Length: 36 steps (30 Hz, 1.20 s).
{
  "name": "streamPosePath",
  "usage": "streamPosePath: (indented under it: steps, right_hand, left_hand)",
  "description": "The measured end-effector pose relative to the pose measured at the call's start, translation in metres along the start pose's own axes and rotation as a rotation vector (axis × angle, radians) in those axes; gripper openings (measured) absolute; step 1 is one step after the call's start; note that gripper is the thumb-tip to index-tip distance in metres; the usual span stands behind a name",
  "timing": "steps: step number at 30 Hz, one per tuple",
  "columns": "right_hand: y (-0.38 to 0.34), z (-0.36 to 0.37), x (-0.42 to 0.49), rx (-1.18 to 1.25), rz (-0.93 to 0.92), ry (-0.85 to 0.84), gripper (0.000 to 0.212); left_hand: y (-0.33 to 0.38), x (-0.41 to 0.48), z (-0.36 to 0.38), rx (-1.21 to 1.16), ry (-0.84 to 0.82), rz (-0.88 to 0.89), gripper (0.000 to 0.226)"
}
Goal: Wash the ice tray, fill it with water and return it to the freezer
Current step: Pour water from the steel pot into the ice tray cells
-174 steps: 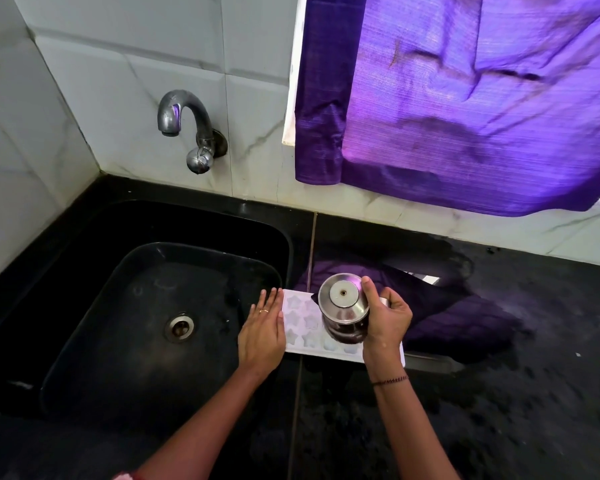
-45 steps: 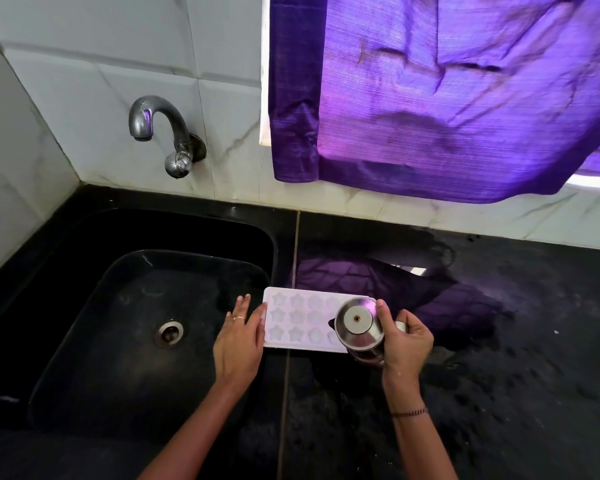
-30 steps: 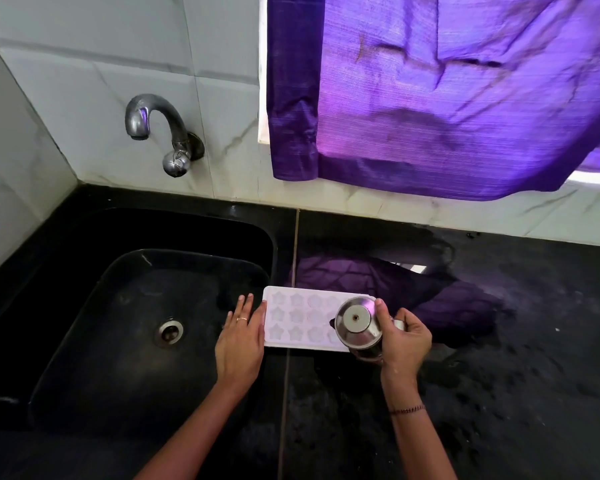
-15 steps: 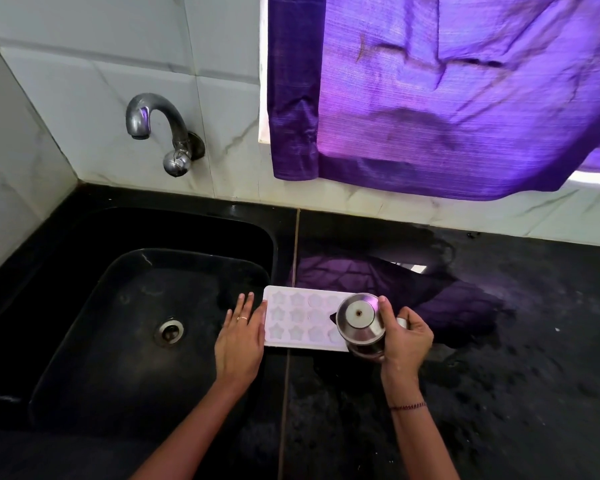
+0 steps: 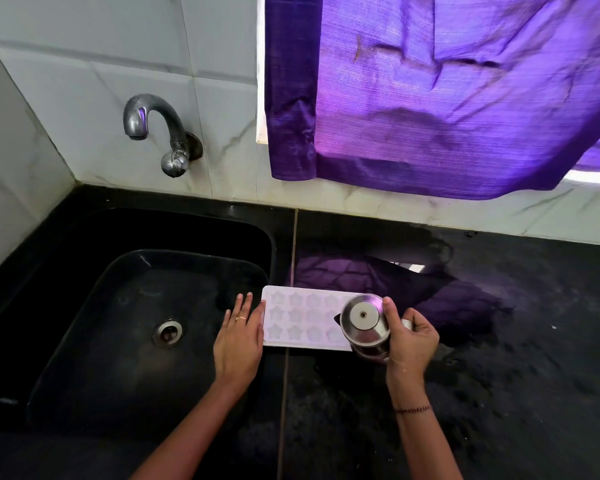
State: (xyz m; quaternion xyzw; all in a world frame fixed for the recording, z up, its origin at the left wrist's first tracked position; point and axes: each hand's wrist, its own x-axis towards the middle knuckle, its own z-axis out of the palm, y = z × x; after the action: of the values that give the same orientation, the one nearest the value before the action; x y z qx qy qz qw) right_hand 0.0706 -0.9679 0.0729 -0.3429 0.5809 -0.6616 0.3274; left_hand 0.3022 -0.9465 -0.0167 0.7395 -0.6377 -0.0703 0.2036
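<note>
Your ice tray [image 5: 305, 318] looks like pale, matt plastic, and its star moulds are smooth. The jug [image 5: 362, 315] in your right hand [image 5: 413, 341] has a polished steel lid, almost mirror-bright. The tap [image 5: 160, 129] on the far wall is metal, its shine dulled and spotted. The sink [image 5: 84, 306] at left is black and glossy. The tabletop [image 5: 499, 375] is dark polished stone, speckled. The wall tiles [image 5: 84, 64] are glazed white with grey veining. The curtain [image 5: 430, 98] is purple woven cloth, creased, with a faint sheen.

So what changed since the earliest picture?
The right hand moved the steel jug from the middle of the ice tray to its right end; the left hand slid off the tray to its left edge. The jug stays gripped, the tray stays on the counter.
</note>
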Motion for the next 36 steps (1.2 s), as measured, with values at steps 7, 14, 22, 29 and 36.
streamPosePath:
  steps: [7, 14, 22, 29, 36]
  right_hand:
    - [0.001, -0.007, 0.002, -0.046, -0.033, 0.002, 0.058]
    - [0.003, -0.013, 0.005, -0.073, -0.057, 0.030, 0.057]
    - [0.003, -0.019, 0.009, -0.086, -0.062, 0.056, 0.055]
    - [0.005, -0.019, 0.010, -0.095, -0.066, 0.071, 0.054]
    - [0.003, -0.018, 0.014, -0.070, -0.056, 0.086, 0.057]
  left_hand:
    - [0.000, -0.001, 0.000, -0.018, -0.006, 0.003, 0.040]
    - [0.000, -0.001, 0.000, -0.018, 0.001, -0.002, 0.039]
    - [0.000, -0.001, 0.001, -0.006, 0.009, -0.004, 0.039]
    - [0.001, -0.002, -0.002, -0.007, -0.010, -0.003, 0.042]
    - [0.002, -0.001, -0.003, -0.008, -0.020, 0.002, 0.044]
